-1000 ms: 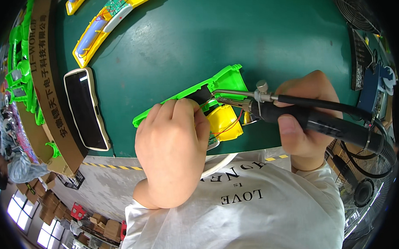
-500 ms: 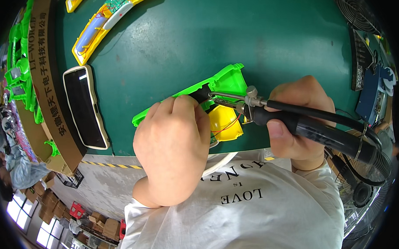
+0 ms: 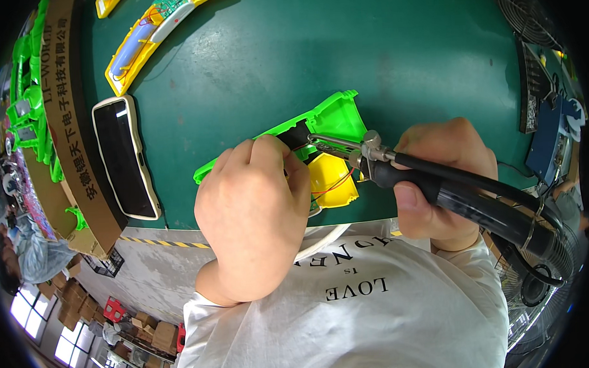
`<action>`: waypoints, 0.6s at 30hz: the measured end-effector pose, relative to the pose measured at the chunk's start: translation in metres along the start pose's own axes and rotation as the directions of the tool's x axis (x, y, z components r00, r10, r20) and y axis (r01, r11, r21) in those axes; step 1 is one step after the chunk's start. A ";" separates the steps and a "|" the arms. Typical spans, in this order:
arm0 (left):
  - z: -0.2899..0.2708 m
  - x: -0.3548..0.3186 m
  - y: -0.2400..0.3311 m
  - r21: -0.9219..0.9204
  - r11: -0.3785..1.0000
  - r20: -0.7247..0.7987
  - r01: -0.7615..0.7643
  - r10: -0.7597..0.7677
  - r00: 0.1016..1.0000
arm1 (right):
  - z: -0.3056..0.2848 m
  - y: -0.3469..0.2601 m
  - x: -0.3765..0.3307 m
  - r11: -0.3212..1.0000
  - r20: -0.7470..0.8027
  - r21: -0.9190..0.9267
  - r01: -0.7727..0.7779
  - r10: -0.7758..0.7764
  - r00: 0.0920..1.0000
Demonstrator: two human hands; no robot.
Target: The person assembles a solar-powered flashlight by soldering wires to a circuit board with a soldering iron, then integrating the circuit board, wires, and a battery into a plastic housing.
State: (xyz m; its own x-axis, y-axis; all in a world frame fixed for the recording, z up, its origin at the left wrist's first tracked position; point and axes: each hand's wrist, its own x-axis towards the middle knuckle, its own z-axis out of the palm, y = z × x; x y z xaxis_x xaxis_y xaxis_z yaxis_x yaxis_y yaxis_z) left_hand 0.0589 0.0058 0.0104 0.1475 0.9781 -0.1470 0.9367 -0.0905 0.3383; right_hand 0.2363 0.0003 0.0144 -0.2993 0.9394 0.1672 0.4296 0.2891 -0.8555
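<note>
My right hand [image 3: 440, 179] grips a black soldering iron [image 3: 487, 210] with a thin metal feed tube clamped beside its tip. The tip reaches into a bright green plastic housing [image 3: 338, 121], beside a black part [image 3: 297, 133] set in it. My left hand [image 3: 250, 205] lies over the housing's left portion, fingers curled and pressed together; what they pinch is hidden beneath them. Below the housing, close to the left thumb, sits a yellow plastic shell [image 3: 332, 183] with thin red and dark wires across it.
A phone [image 3: 126, 160] in a pale case lies left on the green table [image 3: 238, 62]. Behind it is an opened yellow housing [image 3: 125, 70] with a blue cylindrical cell and circuit board. A cardboard box [image 3: 78, 126] with green parts stands far left; a blue device [image 3: 549, 139] stands right.
The green housing's right end has shifted slightly away from me. The soldering iron's rear and its cable have dipped a little. Both hands keep nearly the same place.
</note>
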 end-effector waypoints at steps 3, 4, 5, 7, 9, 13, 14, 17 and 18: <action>0.000 0.001 0.000 -0.005 1.000 0.007 0.005 -0.005 1.000 | 0.000 0.003 -0.001 1.000 -0.003 0.016 0.018 -0.018 1.000; -0.001 0.001 0.000 -0.005 1.000 0.007 0.005 -0.005 1.000 | 0.000 0.003 -0.001 1.000 0.007 0.003 0.015 -0.015 1.000; -0.001 0.001 0.000 -0.002 1.000 0.010 0.014 -0.014 1.000 | 0.000 0.003 -0.001 1.000 0.020 -0.009 0.015 -0.014 1.000; -0.001 0.000 -0.002 0.004 1.000 0.010 0.028 -0.028 1.000 | -0.001 0.011 0.000 0.993 -0.083 0.052 0.104 -0.100 0.992; -0.001 0.003 0.002 -0.013 1.000 0.005 0.015 -0.015 1.000 | -0.012 0.013 -0.007 0.981 -0.364 -0.043 0.189 -0.192 0.911; -0.001 0.003 0.002 0.000 1.000 -0.019 0.012 -0.012 1.000 | -0.041 0.030 -0.002 0.962 -0.670 0.217 0.168 0.022 0.742; 0.000 0.003 0.001 0.006 1.000 -0.013 0.012 -0.012 1.000 | -0.035 0.029 0.007 0.955 -0.803 0.205 0.214 0.039 0.595; 0.001 0.002 -0.002 0.000 1.000 -0.015 0.000 0.000 1.000 | -0.025 0.033 0.015 0.998 -0.885 -0.029 0.053 -0.050 0.464; 0.001 0.003 -0.002 -0.004 1.000 -0.010 0.007 -0.007 1.000 | -0.023 0.031 0.016 0.997 -0.879 -0.046 0.064 -0.071 0.472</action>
State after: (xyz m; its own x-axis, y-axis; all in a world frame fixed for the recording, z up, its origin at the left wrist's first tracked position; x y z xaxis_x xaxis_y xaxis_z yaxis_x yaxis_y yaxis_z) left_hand 0.0576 0.0084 0.0088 0.1378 0.9805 -0.1399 0.9363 -0.0829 0.3414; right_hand 0.2644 0.0282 0.0021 0.5774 0.5845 0.5701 0.4485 0.3564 -0.8197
